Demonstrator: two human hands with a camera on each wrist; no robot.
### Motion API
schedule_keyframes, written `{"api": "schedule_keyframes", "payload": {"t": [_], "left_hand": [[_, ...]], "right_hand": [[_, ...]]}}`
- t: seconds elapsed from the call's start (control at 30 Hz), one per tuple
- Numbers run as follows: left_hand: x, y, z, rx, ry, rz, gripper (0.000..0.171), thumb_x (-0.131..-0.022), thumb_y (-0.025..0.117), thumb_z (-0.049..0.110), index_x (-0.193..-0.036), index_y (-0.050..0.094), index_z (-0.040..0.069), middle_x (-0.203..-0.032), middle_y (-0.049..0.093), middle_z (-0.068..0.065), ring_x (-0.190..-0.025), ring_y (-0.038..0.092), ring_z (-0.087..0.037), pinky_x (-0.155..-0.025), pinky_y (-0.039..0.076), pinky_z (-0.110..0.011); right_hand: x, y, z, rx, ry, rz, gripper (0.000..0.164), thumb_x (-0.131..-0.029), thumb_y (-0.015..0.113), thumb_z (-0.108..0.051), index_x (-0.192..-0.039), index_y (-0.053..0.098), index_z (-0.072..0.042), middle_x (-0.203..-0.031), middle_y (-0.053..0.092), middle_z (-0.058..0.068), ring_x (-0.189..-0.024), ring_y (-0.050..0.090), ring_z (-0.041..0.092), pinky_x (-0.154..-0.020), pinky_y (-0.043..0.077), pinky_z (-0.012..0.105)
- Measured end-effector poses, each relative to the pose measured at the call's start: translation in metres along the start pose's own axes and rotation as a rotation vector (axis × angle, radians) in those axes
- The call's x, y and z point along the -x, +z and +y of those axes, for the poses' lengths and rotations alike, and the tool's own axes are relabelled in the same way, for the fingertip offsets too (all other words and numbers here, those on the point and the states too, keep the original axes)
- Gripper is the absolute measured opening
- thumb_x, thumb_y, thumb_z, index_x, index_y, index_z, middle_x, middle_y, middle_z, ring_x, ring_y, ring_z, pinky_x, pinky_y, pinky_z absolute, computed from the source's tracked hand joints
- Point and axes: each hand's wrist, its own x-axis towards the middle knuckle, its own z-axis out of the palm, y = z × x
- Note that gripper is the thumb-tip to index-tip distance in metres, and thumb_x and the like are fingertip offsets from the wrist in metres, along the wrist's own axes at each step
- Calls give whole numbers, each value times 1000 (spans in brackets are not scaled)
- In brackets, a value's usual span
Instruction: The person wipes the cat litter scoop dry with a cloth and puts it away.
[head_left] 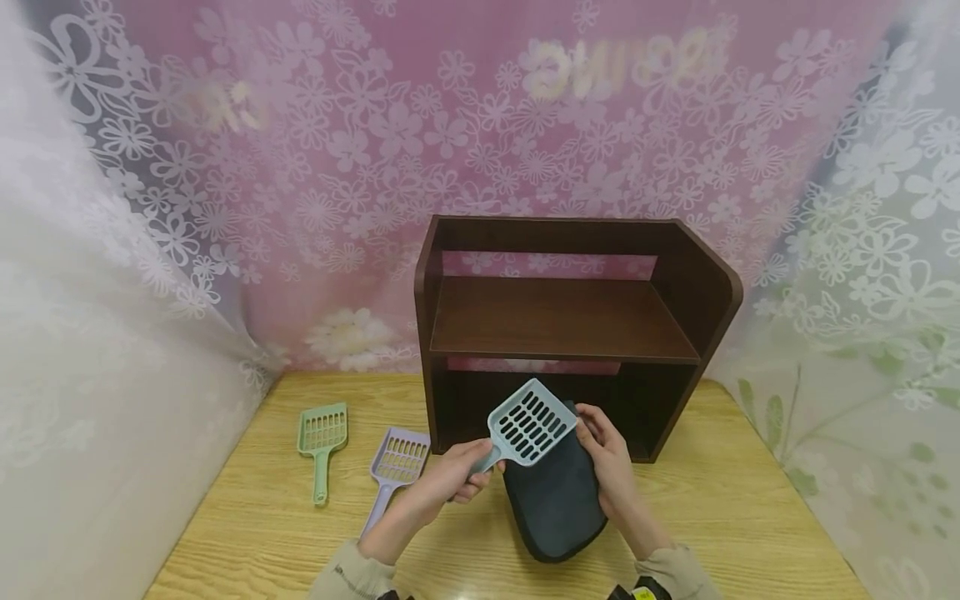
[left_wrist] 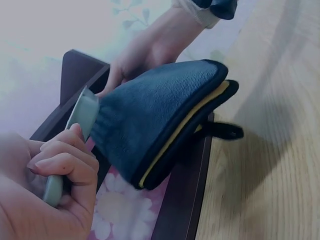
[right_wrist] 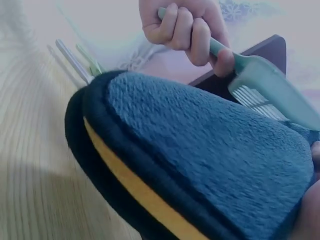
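My left hand [head_left: 450,477] grips the handle of a light blue slotted litter scoop [head_left: 532,421], its head tilted up and to the right. My right hand [head_left: 611,462] holds a dark blue plush cloth [head_left: 557,510] with dark trim. The left wrist view shows the cloth [left_wrist: 150,107] folded over, a yellow layer between its edges and a small dark loop [left_wrist: 227,131] sticking out. In the head view the scoop's head overlaps the upper part of the cloth. The right fingers are near the scoop's rim; whether they touch it I cannot tell.
A dark brown two-level shelf [head_left: 562,317] stands behind the hands. To the left on the wooden table [head_left: 255,517] lie a green slotted scoop [head_left: 321,467] and a purple one [head_left: 382,483], the latter partly behind my left forearm. Flowered curtains [head_left: 360,167] enclose the table's back and sides.
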Motion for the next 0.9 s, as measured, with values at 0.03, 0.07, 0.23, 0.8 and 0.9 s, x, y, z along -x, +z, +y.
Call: {"api": "schedule_keyframes", "payload": {"t": [0.03,0.07,0.23,0.8,0.9], "left_hand": [[0,1,0,-9,2,-17,44,-111,37,38,-111,57,-1,-64,32,6,-49,21,-5,-46,21,-17],[0,1,0,-17,2,-32,44,-111,37,39,-111,57,-1,-65,31,6,-49,21,-5,-46,20,-18],[-2,5,1,-30,-7,-70,44,-110,38,41,-109,58,2,-65,31,6,-51,20,-6,-47,19,-19],[-1,-6,-3,-83,0,58,39,-111,40,36,-106,62,4,-65,35,7,-51,23,-4,-46,20,-17],[-1,-11,-3,-85,-1,68,38,-111,39,35,-104,61,5,-65,33,7,-50,22,-5,-45,20,-17]], "right_hand": [[0,1,0,0,2,1,26,-108,50,-14,-132,50,-5,-110,66,-10,-97,64,3,-81,56,21],[-1,3,0,2,5,3,26,-108,49,-11,-133,50,-4,-110,66,-10,-98,63,3,-82,55,21],[-10,9,-5,32,-32,20,28,-107,46,-5,-134,49,0,-108,65,-11,-99,60,3,-82,51,18],[-6,1,-5,50,35,-49,31,-107,53,-17,-133,50,0,-108,67,-9,-98,63,4,-82,54,21],[-2,-4,-2,49,25,-81,30,-107,54,-18,-131,52,-1,-108,68,-7,-95,66,6,-80,56,24]]}}
